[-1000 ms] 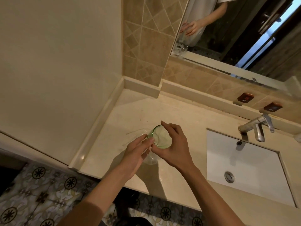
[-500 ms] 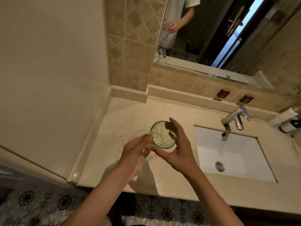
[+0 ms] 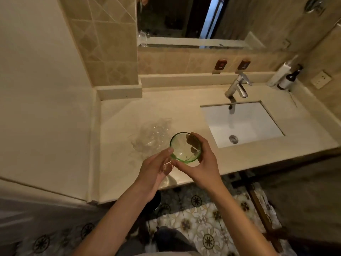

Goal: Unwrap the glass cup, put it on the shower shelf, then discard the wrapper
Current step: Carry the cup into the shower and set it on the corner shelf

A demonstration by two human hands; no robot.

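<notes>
Holding the cup [image 3: 185, 147] over the front of the counter [image 3: 118, 126], the right hand [image 3: 201, 163] wraps its fingers around the far and right side of the green glass, thumb along the near side, so the open mouth faces up toward the camera. The left hand [image 3: 154, 169] sits just beside it on the left, its fingertips touching the near-left rim; its fingers are loosely curled and something clear shows between them and the palm, though whether that is wrapper film or the lower part of the glass cannot be told. Clear crumpled wrapper [image 3: 153, 133] lies on the counter just behind and to the left of the cup, spread flat against the stone and hard to trace at its edges. To the right, well apart from the hands, the white sink [image 3: 245, 124] is set into the counter, with the tap [image 3: 238, 85] at its back edge. A white tube and a dark bottle [image 3: 289, 78] lean against the wall at the far right corner. Above the backsplash runs a mirror [image 3: 184, 19]. Below the counter edge, patterned floor tiles [image 3: 203, 218] show between the two forearms.
</notes>
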